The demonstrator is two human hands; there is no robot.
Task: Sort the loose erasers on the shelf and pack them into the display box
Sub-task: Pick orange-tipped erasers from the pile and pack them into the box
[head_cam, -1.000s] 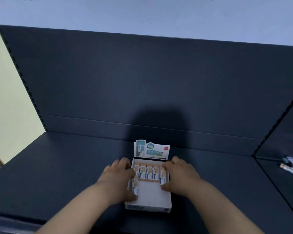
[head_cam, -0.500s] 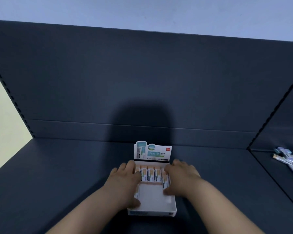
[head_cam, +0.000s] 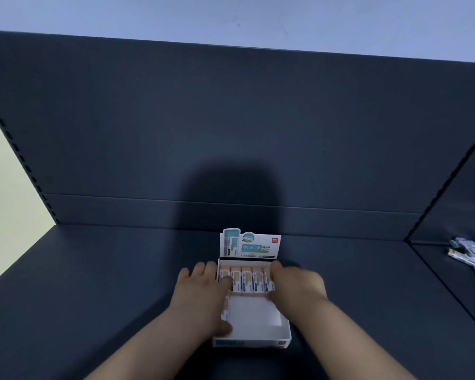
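Hands flank the box (head_cam: 284, 329) on the shelf (head_cam: 93, 283). Left hand (head_cam: 200, 293) and right hand (head_cam: 296, 283) press loosely spread fingers on the far row of erasers (head_cam: 248, 281), gripping nothing.

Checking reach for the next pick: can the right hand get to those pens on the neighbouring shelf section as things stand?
Probably yes. The right hand rests on the display box edge, holding nothing that shows, and the shelf toward the pens looks bare. Only the low divider line lies between.
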